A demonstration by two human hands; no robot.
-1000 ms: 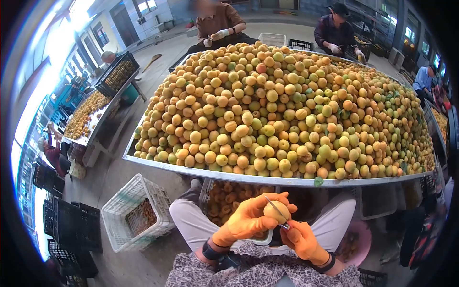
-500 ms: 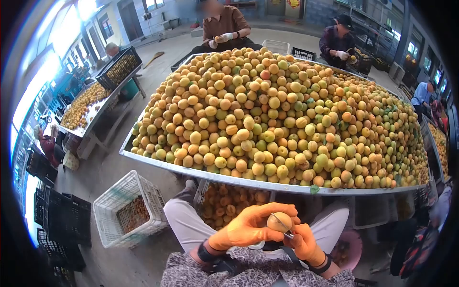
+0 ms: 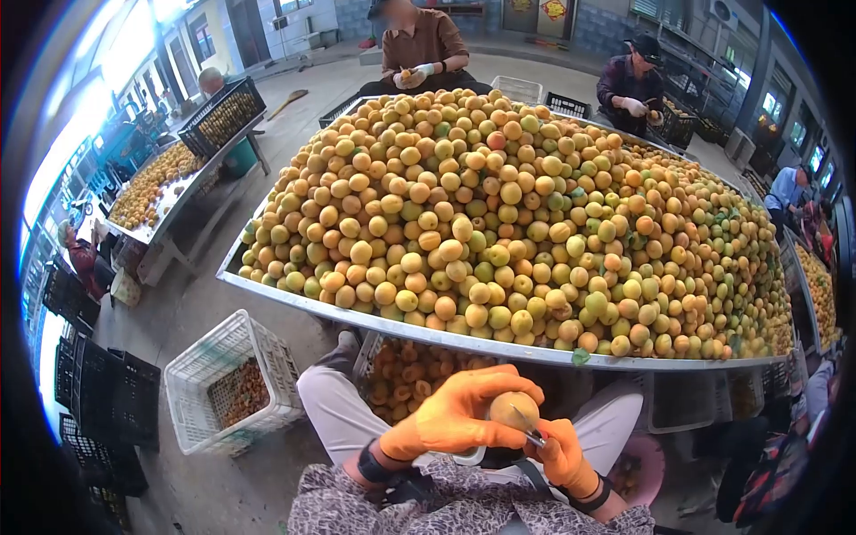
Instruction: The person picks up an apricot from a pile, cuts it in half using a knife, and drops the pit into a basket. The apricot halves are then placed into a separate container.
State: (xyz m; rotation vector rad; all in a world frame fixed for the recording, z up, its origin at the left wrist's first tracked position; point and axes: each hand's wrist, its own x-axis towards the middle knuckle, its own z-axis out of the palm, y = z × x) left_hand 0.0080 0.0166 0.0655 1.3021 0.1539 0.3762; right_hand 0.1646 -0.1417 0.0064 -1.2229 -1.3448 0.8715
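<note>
In an orange glove, my left hand (image 3: 453,417) curls its fingers around a yellow-orange apricot (image 3: 514,407). My right hand (image 3: 567,458), gloved the same way, grips a small knife (image 3: 535,437) whose thin blade lies against the fruit's near side. How deep the blade sits cannot be made out. Both hands are above my lap, close together. Beyond them, a large heap of apricots (image 3: 499,223) fills a metal-rimmed table (image 3: 419,332). Under its edge, a crate between my knees holds halved apricots (image 3: 406,374).
A white plastic crate (image 3: 185,419) with dark pits or scraps stands on the floor at left, near stacked black crates (image 3: 116,397). A pink basin (image 3: 655,464) is by my right leg. Across the table sit two co-workers (image 3: 423,45) handling fruit. Another fruit table (image 3: 183,198) stands left.
The view has turned slightly, so the table and crates appear a little left. My hands keep hold of the apricot and knife, with the blade still against the fruit.
</note>
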